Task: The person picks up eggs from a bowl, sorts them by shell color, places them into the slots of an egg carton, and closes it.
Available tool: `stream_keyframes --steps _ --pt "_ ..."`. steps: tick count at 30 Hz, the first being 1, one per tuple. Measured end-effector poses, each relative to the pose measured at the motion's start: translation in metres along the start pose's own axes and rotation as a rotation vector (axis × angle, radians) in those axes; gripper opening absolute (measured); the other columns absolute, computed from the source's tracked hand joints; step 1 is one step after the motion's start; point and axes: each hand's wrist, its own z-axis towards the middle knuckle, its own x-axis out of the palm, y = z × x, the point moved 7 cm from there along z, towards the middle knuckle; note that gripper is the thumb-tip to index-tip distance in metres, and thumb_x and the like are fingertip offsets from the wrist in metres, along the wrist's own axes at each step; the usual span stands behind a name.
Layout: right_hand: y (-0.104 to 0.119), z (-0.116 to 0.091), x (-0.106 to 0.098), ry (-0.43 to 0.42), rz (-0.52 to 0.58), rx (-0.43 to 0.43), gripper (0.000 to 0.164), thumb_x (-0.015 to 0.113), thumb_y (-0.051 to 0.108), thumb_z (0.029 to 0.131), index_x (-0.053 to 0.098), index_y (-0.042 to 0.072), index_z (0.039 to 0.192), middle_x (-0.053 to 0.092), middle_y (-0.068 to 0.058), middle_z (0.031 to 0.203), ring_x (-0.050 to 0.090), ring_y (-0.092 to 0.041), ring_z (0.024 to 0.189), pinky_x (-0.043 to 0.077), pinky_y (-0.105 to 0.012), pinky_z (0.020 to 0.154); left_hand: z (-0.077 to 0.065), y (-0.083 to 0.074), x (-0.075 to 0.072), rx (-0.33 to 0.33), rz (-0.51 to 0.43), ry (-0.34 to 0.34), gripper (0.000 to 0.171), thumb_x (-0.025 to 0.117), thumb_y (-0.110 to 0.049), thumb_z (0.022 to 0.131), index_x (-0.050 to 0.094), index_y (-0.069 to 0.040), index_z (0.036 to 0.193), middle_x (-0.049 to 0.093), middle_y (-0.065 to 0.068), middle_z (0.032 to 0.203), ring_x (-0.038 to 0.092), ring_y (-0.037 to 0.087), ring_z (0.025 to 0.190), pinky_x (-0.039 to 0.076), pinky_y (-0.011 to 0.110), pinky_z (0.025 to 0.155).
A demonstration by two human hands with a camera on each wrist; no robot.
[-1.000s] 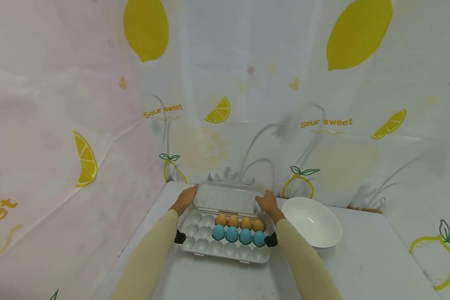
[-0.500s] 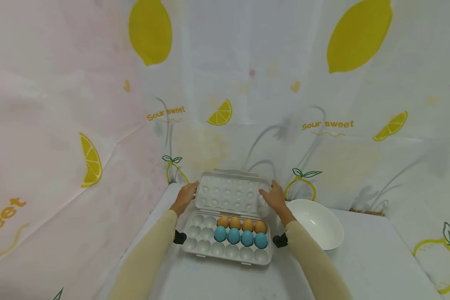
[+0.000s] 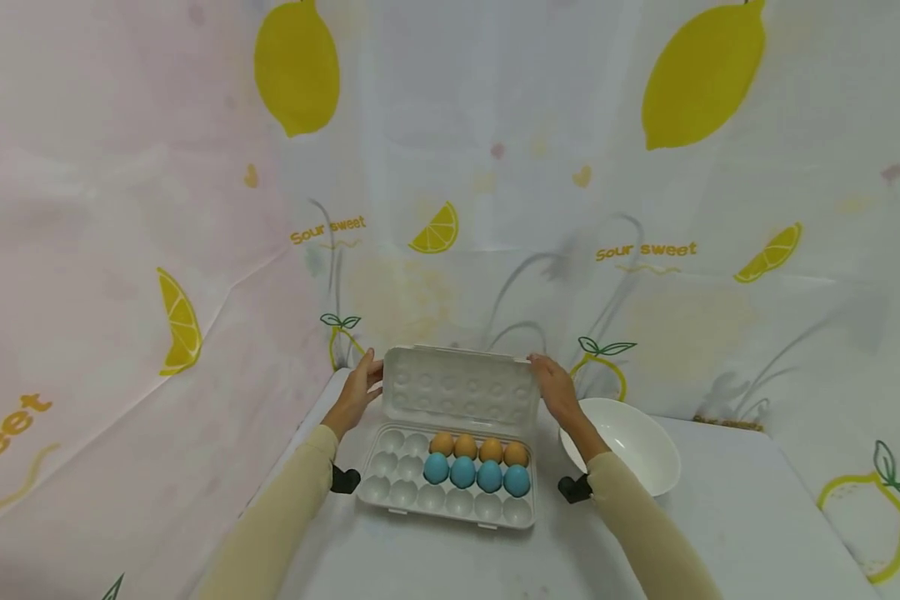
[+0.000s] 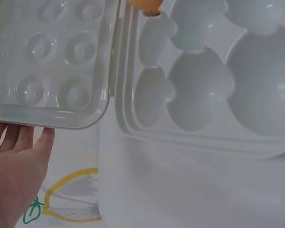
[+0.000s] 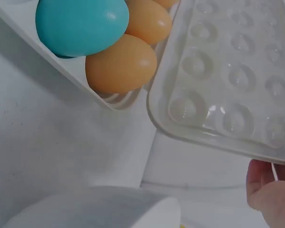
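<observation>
A white egg carton (image 3: 450,508) stands on the table with its lid (image 3: 461,387) tilted up on the hinge. Its cups hold a row of orange-brown eggs (image 3: 465,447) and a row of blue eggs (image 3: 462,472), set to the right; the left and front cups hold nothing. At the lid's left edge is my left hand (image 3: 356,396), its extended fingers (image 4: 26,137) right at the rim. My right hand (image 3: 557,387) touches the lid's upper right corner, fingertips partly hidden behind the rim in the right wrist view.
A white bowl (image 3: 633,442) stands to the right of the carton, under the right forearm. Behind the white table (image 3: 750,500) hangs a lemon-printed cloth (image 3: 495,208), with another cloth side at the left.
The lid has swung from leaning far back to more upright over the hinge. My hands have moved with it, ending at its two side edges; the eggs stay in place.
</observation>
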Motion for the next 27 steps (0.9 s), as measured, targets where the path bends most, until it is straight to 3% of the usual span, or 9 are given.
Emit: stream_keyframes --steps 3,8,13,16,21,27 --pt "0.005 -0.008 -0.001 0.038 0.033 -0.029 0.067 0.032 0.058 0.101 0.058 0.005 0.133 0.052 -0.014 0.14 0.044 -0.034 0.132 0.037 -0.053 0.11 -0.007 -0.006 -0.002 0.05 -0.006 0.058 0.08 0.022 -0.057 0.103 0.035 0.009 0.145 0.038 0.026 0.147 0.032 0.035 0.139 0.023 0.048 0.12" --pt "0.022 -0.025 -0.002 0.103 0.024 -0.123 0.062 0.031 0.052 0.103 0.061 0.004 0.13 0.059 -0.015 0.132 0.051 -0.034 0.125 0.04 -0.054 0.108 -0.021 -0.018 -0.004 0.151 0.079 0.137 0.075 0.021 -0.055 0.104 0.038 0.005 0.146 0.04 0.023 0.148 0.032 0.035 0.14 0.022 0.049 0.12" --pt "0.038 -0.046 0.001 0.147 -0.039 -0.249 0.049 0.039 0.04 0.105 0.064 0.005 0.128 0.061 -0.011 0.13 0.053 -0.032 0.124 0.042 -0.055 0.107 -0.041 -0.029 -0.002 0.243 0.212 0.206 0.063 0.023 -0.048 0.106 0.044 -0.004 0.146 0.045 0.016 0.146 0.034 0.031 0.14 0.017 0.052 0.12" --pt "0.044 -0.057 0.004 0.162 -0.079 -0.328 0.042 0.044 0.035 0.104 0.065 0.006 0.127 0.063 -0.009 0.129 0.054 -0.03 0.124 0.045 -0.053 0.105 -0.051 -0.031 0.002 0.328 0.315 0.214 0.056 0.026 -0.044 0.107 0.047 -0.008 0.145 0.05 0.012 0.144 0.035 0.029 0.14 0.017 0.054 0.12" --pt "0.048 -0.073 0.01 0.169 -0.128 -0.412 0.037 0.05 0.029 0.102 0.066 0.005 0.126 0.064 -0.008 0.127 0.057 -0.028 0.121 0.051 -0.05 0.098 -0.068 -0.034 0.018 0.456 0.493 0.253 0.047 0.03 -0.029 0.108 0.047 -0.005 0.144 0.047 0.012 0.146 0.034 0.03 0.14 0.021 0.057 0.118" --pt "0.045 -0.093 0.028 0.265 -0.138 -0.472 0.04 0.053 0.023 0.1 0.059 0.0 0.132 0.059 -0.011 0.134 0.054 -0.031 0.124 0.056 -0.046 0.093 -0.085 -0.026 0.029 0.507 0.674 0.313 0.045 0.034 -0.03 0.107 0.048 -0.01 0.144 0.047 0.006 0.146 0.038 0.027 0.138 0.023 0.055 0.118"
